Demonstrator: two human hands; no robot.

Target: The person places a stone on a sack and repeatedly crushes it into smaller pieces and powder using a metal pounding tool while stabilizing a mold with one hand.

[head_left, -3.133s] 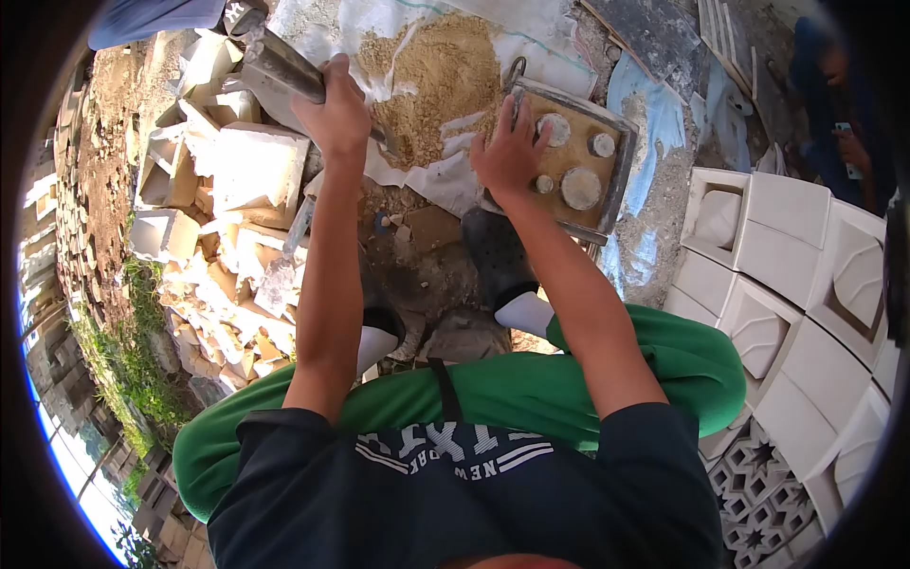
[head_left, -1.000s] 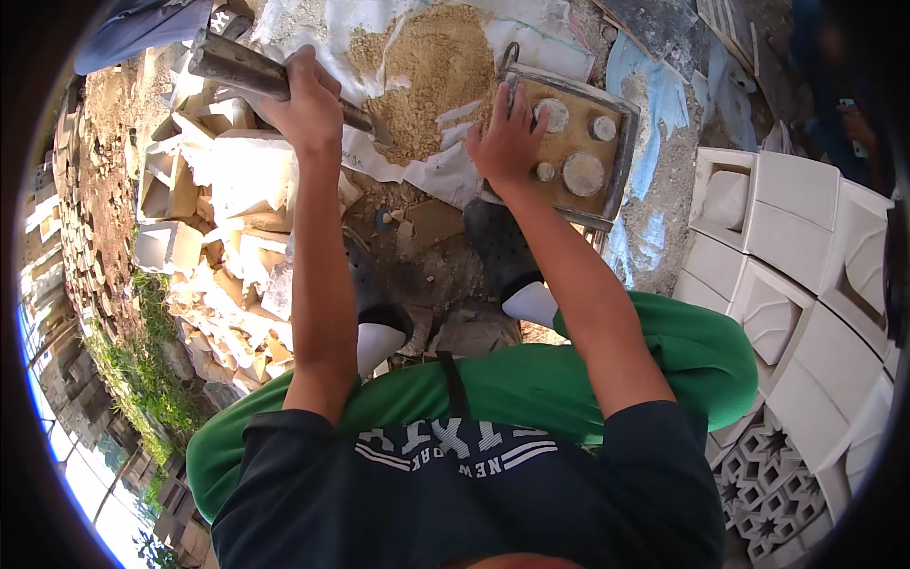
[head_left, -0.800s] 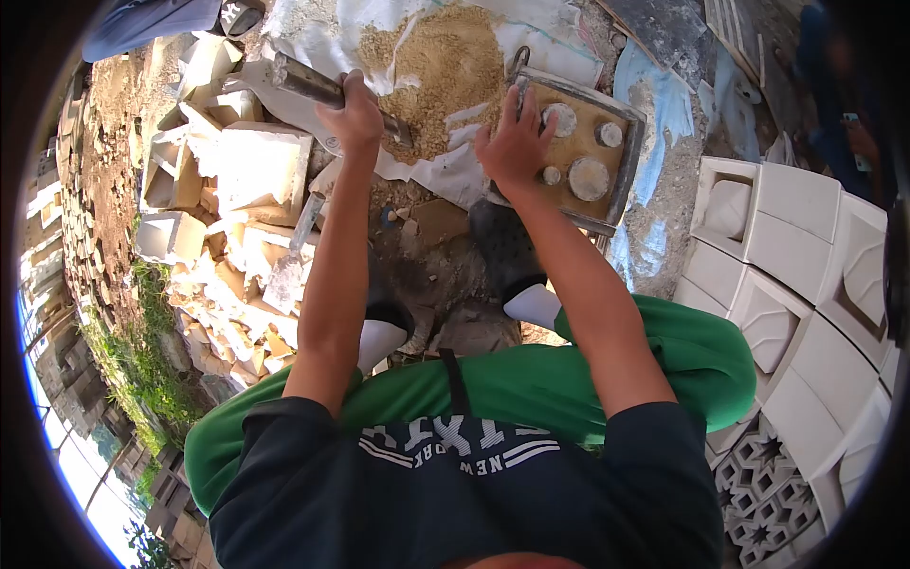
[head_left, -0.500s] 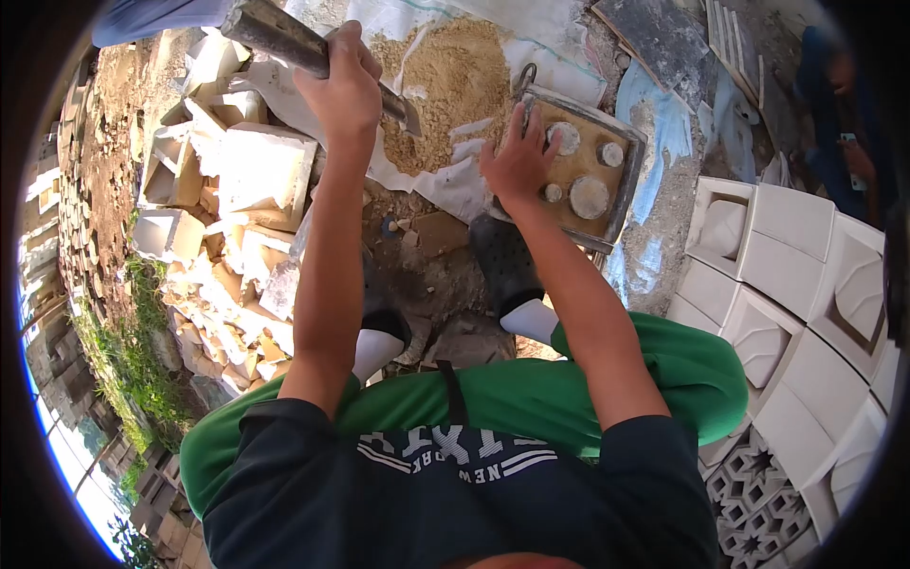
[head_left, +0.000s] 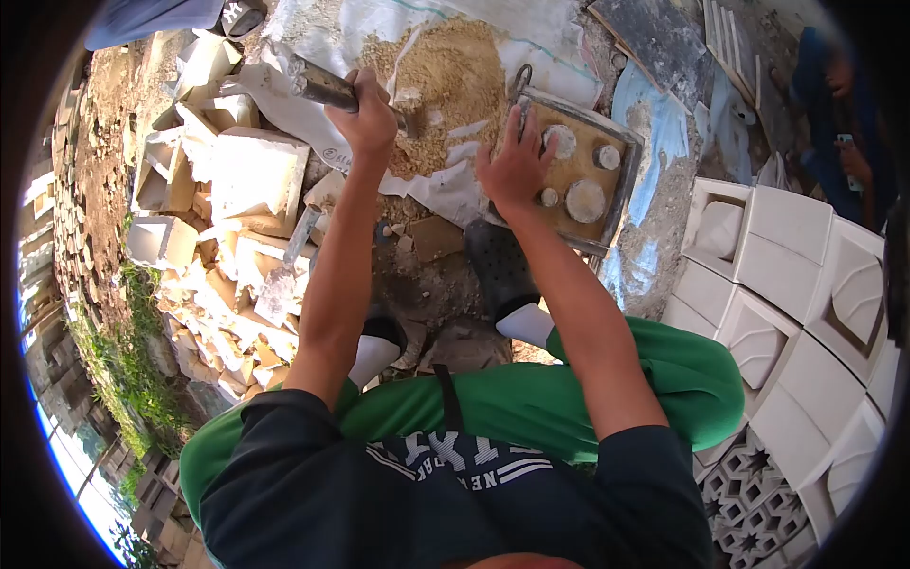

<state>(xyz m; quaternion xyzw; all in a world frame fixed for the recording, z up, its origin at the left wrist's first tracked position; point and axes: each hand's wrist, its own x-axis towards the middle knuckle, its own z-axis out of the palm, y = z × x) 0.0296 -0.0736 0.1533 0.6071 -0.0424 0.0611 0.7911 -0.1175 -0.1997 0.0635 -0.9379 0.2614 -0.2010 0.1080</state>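
My left hand (head_left: 365, 116) is wrapped around a dark metal tool (head_left: 322, 83). The tool has a thick tube-like end at the left and a narrower flat end over a heap of sandy material (head_left: 450, 76). My right hand (head_left: 517, 163) rests, fingers spread, on the left side of a shallow rectangular mould (head_left: 628, 180) with a dark metal frame. Tan material fills the mould, and several round whitish discs (head_left: 585, 200) sit in it. A metal loop (head_left: 522, 80) stands at the mould's upper left corner, near my fingertips.
Broken pale blocks (head_left: 256, 180) pile up at the left. White sheeting (head_left: 550, 47) lies under the sand. Stacked pale blocks (head_left: 782, 228) and star-patterned ones (head_left: 754, 498) stand at the right. Another person's hand (head_left: 856, 163) holds a phone-like object at the far right.
My left hand and the tool have moved down and to the right, and the tool lies flatter over the sandy heap. My right hand stays on the mould.
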